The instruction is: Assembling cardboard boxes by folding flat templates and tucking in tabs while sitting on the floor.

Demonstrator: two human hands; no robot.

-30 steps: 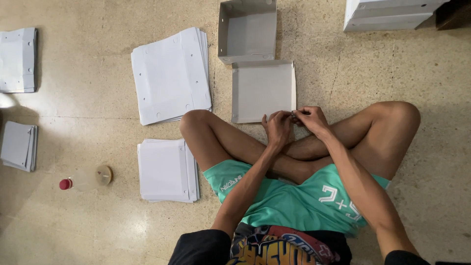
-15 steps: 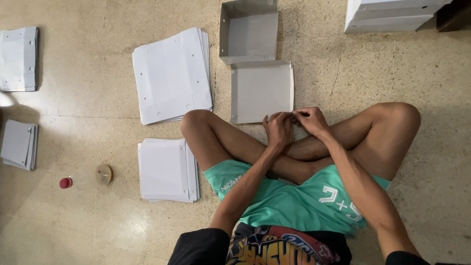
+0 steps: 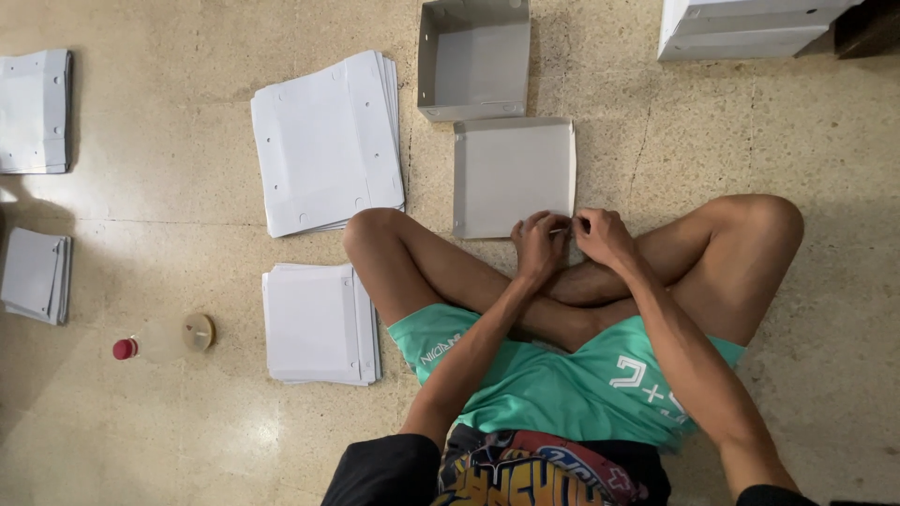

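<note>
I sit cross-legged on a stone floor. My left hand point(image 3: 538, 244) and my right hand point(image 3: 602, 234) meet at the near right corner of a shallow grey cardboard tray point(image 3: 511, 169) lying in front of my shins. Both hands pinch that corner's folded edge between fingers and thumb. Just beyond it stands a deeper folded grey box point(image 3: 473, 58), open side up.
A stack of large flat white card sheets point(image 3: 326, 141) lies to the left, a smaller stack point(image 3: 317, 323) by my left knee. A clear bottle with a red cap point(image 3: 161, 339) lies on its side. More stacks point(image 3: 34, 111) sit far left; finished boxes point(image 3: 750, 26) top right.
Both hands stay at the tray's near corner, with only small finger movements. The tray and the stacks have not shifted.
</note>
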